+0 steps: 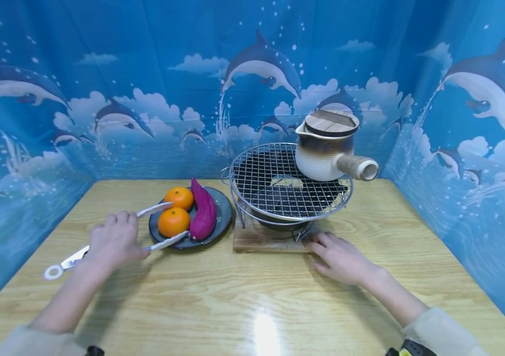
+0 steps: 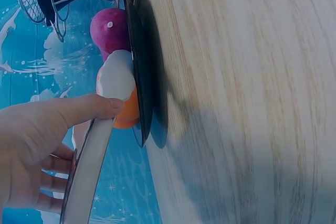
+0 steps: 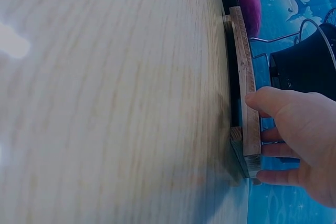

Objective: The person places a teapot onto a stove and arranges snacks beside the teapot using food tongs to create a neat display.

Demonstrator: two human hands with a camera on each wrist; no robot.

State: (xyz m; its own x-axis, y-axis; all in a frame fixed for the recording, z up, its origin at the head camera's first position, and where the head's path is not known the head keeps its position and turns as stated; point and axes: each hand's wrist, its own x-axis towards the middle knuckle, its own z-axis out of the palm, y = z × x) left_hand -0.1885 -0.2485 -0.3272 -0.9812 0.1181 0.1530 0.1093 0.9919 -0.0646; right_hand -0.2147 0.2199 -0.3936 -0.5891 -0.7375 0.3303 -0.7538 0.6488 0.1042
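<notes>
My left hand (image 1: 116, 242) holds white-tipped tongs (image 2: 86, 174), thumb on one arm and fingers on the other. The tongs' spread tips reach over a dark plate (image 1: 223, 225), on either side of two oranges. One orange (image 1: 174, 222) lies in front of the other orange (image 1: 179, 198). A purple sweet potato (image 1: 203, 217) lies beside them on the plate. My right hand (image 1: 339, 259) grips the right front corner of a wooden board (image 3: 247, 77), thumb on its front edge. On that board stands a dark grill stove (image 1: 279, 225) with a round wire rack (image 1: 274, 198).
A cream-and-brown teapot (image 1: 319, 158) with a wooden lid and side handle sits on the rack's right rear. The wooden table (image 1: 217, 306) meets a blue dolphin-print curtain (image 1: 154, 64) at the back and sides.
</notes>
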